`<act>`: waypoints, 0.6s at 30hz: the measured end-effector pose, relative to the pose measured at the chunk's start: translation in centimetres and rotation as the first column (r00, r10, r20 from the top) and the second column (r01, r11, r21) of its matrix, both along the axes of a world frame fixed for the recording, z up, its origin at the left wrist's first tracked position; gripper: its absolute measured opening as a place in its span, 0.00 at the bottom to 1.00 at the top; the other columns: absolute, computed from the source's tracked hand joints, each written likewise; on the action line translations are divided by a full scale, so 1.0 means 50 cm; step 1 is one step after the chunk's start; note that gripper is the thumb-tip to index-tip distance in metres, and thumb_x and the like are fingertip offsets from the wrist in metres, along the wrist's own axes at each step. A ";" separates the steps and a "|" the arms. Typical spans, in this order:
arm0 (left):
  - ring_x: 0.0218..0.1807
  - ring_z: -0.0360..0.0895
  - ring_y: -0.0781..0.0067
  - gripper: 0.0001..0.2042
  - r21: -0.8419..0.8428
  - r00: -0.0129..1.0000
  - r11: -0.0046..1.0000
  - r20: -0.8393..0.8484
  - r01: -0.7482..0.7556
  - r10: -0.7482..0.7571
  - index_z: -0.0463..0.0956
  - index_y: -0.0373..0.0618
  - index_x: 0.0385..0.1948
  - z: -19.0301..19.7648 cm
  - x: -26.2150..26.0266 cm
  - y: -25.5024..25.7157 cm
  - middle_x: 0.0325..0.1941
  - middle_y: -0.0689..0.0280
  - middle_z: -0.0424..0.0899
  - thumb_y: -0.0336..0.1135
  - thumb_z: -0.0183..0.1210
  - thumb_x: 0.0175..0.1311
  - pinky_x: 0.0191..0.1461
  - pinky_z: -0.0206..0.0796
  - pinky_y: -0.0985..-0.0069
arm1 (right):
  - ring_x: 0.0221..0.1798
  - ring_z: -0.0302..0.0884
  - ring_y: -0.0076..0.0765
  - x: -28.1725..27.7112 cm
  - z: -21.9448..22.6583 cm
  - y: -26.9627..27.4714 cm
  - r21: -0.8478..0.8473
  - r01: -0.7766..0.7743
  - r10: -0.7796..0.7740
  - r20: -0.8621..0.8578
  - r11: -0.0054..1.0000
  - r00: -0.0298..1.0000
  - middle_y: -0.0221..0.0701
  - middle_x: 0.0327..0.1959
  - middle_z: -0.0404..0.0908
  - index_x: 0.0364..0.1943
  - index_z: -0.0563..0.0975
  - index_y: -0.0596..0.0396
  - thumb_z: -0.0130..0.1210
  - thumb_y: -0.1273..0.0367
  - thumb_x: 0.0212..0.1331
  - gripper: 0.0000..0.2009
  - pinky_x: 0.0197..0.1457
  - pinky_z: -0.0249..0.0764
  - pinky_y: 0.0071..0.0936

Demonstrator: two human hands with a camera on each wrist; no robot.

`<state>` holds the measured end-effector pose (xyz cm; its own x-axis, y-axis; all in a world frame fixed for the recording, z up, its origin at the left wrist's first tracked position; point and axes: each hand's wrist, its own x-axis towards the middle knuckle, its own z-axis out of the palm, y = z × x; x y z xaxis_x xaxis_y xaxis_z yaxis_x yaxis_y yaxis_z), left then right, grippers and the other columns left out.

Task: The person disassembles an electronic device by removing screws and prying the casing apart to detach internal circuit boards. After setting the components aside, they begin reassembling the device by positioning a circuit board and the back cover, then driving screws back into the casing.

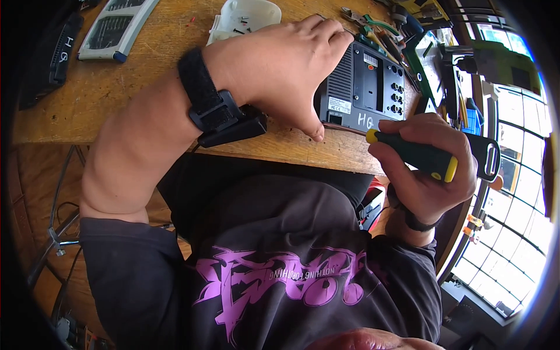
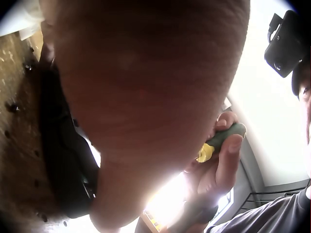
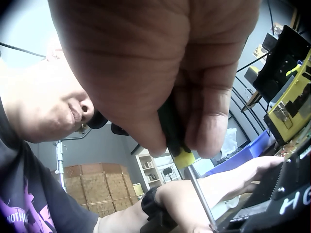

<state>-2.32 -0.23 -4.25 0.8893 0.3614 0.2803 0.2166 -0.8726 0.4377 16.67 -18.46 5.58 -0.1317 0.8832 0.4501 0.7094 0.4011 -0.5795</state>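
Observation:
In the head view a black monitor (image 1: 373, 87) with ports, labels and handwritten white letters lies back-up at the bench's near edge. My left hand (image 1: 289, 67) grips it across its left end, thumb at the near side and fingers bent at the far side. A screwdriver (image 1: 417, 154) with a dark green and yellow handle is held in my right hand (image 1: 431, 192), fingers and thumb wrapped about the handle. In the right wrist view the metal shaft (image 3: 201, 196) slants down toward the monitor's near edge (image 3: 243, 213). Its tip is hidden.
A white plastic tray (image 1: 269, 10) with several small screws sits behind my left hand. At the far left lie a bit set (image 1: 116, 29) and a black panel (image 1: 61, 55). Pliers (image 1: 376, 23) and other tools crowd the right side, near a green power drill (image 1: 501, 67).

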 end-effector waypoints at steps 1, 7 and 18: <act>0.87 0.68 0.38 0.65 0.003 1.000 1.000 -0.002 0.001 -0.001 0.61 0.28 0.83 -0.003 0.001 -0.001 0.85 0.40 0.69 0.53 0.91 0.43 0.92 0.63 0.54 | 0.45 0.97 0.47 -0.001 0.004 -0.001 -0.001 0.002 -0.002 0.003 1.000 1.000 0.49 0.41 0.93 0.49 0.81 0.65 0.85 0.85 0.50 0.25 0.48 0.92 0.36; 0.89 0.66 0.38 0.67 -0.006 1.000 1.000 0.027 -0.004 0.004 0.60 0.29 0.84 -0.003 -0.001 -0.007 0.86 0.41 0.68 0.51 0.92 0.41 0.92 0.62 0.54 | 0.52 0.99 0.45 -0.010 0.018 0.002 -0.054 0.091 -0.088 0.062 0.994 0.994 0.42 0.44 0.94 0.49 0.83 0.64 0.85 0.85 0.51 0.24 0.54 0.95 0.33; 0.88 0.67 0.39 0.68 -0.032 1.000 0.999 -0.016 0.027 -0.027 0.60 0.32 0.85 0.016 -0.012 0.012 0.85 0.43 0.68 0.55 0.92 0.41 0.90 0.66 0.53 | 0.51 0.99 0.41 -0.002 0.017 0.003 -0.054 0.099 -0.098 0.023 0.994 0.995 0.40 0.43 0.95 0.49 0.84 0.62 0.84 0.85 0.52 0.22 0.54 0.93 0.30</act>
